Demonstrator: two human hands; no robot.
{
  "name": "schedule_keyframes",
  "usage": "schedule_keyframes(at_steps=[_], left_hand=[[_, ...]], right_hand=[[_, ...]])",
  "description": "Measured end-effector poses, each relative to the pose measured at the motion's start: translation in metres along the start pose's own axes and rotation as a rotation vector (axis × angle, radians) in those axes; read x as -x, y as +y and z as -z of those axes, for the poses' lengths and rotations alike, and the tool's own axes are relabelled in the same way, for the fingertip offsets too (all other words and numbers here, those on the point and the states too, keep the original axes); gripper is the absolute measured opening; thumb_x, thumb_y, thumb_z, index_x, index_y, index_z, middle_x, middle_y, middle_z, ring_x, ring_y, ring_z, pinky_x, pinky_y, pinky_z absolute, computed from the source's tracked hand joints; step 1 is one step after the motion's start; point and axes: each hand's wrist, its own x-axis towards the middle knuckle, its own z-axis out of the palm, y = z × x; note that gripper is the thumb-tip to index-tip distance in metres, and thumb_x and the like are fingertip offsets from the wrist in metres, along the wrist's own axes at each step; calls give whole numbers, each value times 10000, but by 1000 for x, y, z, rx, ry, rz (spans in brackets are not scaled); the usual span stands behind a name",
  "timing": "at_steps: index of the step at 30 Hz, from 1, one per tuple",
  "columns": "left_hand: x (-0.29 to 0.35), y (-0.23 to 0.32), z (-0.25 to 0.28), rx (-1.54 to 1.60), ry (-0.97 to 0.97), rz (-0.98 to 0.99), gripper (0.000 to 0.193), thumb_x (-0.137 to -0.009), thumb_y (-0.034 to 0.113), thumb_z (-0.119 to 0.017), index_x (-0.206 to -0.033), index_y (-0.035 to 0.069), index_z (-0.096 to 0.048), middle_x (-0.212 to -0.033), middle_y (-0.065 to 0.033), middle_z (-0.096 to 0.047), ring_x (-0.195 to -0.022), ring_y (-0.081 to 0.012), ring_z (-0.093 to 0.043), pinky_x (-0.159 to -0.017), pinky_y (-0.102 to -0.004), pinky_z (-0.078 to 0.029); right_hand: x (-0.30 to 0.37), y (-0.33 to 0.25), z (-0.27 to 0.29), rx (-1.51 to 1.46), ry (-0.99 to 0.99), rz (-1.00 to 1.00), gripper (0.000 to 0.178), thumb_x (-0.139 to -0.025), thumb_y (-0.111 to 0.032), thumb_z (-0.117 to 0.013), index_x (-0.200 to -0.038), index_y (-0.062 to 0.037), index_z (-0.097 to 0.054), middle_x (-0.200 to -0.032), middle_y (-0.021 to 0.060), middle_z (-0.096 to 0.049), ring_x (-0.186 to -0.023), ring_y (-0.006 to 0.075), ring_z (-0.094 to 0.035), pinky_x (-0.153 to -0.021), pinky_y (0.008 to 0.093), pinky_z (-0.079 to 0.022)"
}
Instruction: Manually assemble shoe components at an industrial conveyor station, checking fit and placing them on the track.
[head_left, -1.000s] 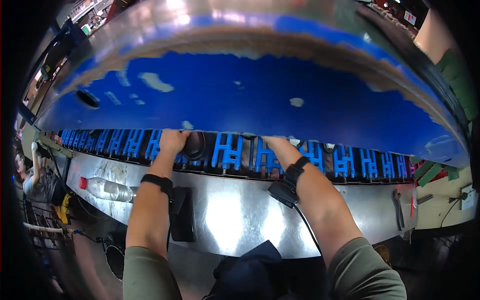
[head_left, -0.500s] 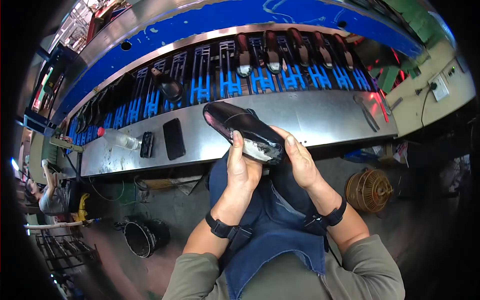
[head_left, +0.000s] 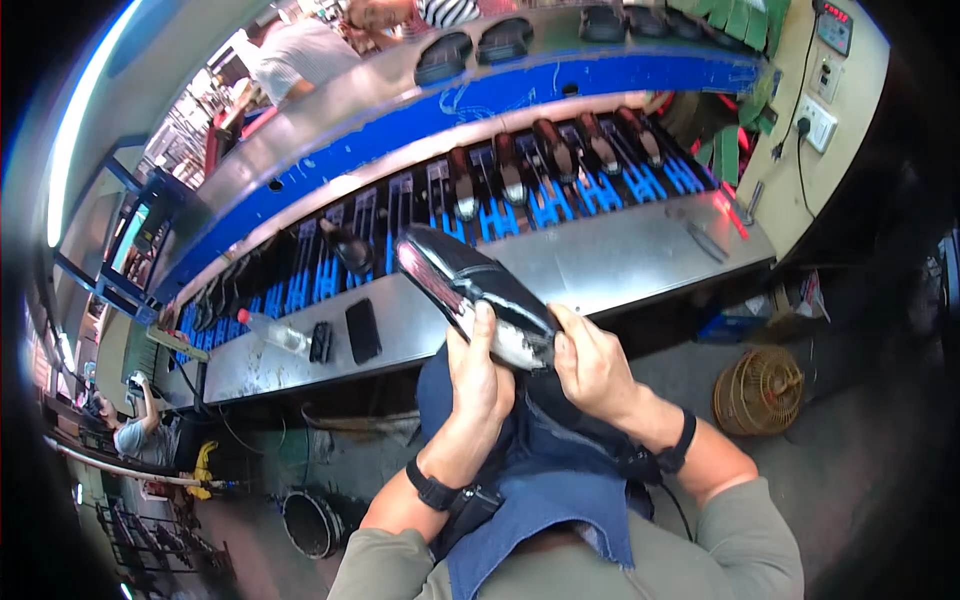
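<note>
A glossy black shoe point(head_left: 475, 278) is held tilted above my lap, its toe pointing up and left. Its underside is reddish toward the toe and whitish toward the heel. My left hand point(head_left: 480, 375) grips it from below, with the thumb pressed against the pale side of the underside. At the heel end, my right hand point(head_left: 595, 368) has its fingers curled in and pinches the shoe's back edge. The fingertips under the shoe are partly hidden.
A metal bench point(head_left: 590, 260) runs in front, carrying a phone point(head_left: 363, 332), a clear bottle point(head_left: 275, 333), a small black case point(head_left: 320, 342) and pliers point(head_left: 706, 241). Beyond it, more shoes point(head_left: 510, 170) rest on a blue-barred rack point(head_left: 548, 205). A bucket point(head_left: 312, 523) and round wire cage point(head_left: 758, 391) are on the floor.
The view has shifted, bringing people and soles beyond the bench into sight. My right hand's fingers have gone from stretched along the heel to curled and pinching its edge.
</note>
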Motion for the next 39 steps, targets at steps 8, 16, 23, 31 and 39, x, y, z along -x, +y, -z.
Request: schedule_keyframes(at_steps=[8, 16, 23, 31, 39], left_hand=[[-11, 67, -40, -599, -625, 656, 558, -1076, 471, -426, -1415, 28, -456, -1111, -126, -673, -938, -223, -709, -708, -353, -623], [-240, 133, -147, -1502, -642, -1499, 381, -886, 196, -671, -1190, -21, -596, -1134, -237, -631, -1070, -408, -595, -927, -481, -488], [-332, 189, -124, -1640, -453, -1030, 204, -852, 193, -753, -922, 13, -689, -860, -171, -668, -824, -328, -649, -759, -427, -503], [-70, 145, -50, -1620, -897, -1283, 226, -730, 219, -787, -741, 131, -579, -690, -61, -529, -674, -266, -565, -600, -391, -407], [93, -31, 168, -1486, -682, -211, 204, -825, 200, -771, -855, 47, -641, -801, -119, -610, -675, -329, -608, -681, -439, -531]], right_hand=[[-62, 13, 91, 138, -329, 508, 892, -668, -311, -910, -1390, -15, -478, -1418, 271, -507, -1302, 457, -509, -1087, 521, -419], [57, 116, 51, -1254, 221, -1114, 588, -928, -406, -576, -1313, 38, -558, -1171, 166, -672, -999, 266, -678, -890, 395, -562], [7, 117, 41, -1734, 277, -967, 614, -1020, -527, -453, -1285, 9, -594, -1153, 171, -694, -984, 279, -695, -867, 407, -580], [78, 82, -10, -1845, 98, -1124, 915, -945, -759, -306, -1344, 28, -547, -1127, 267, -672, -994, 420, -700, -870, 517, -592], [56, 37, -7, -1973, -133, -1074, 964, -939, -771, -283, -1351, 63, -533, -1180, 315, -645, -1041, 445, -688, -872, 516, -590]])
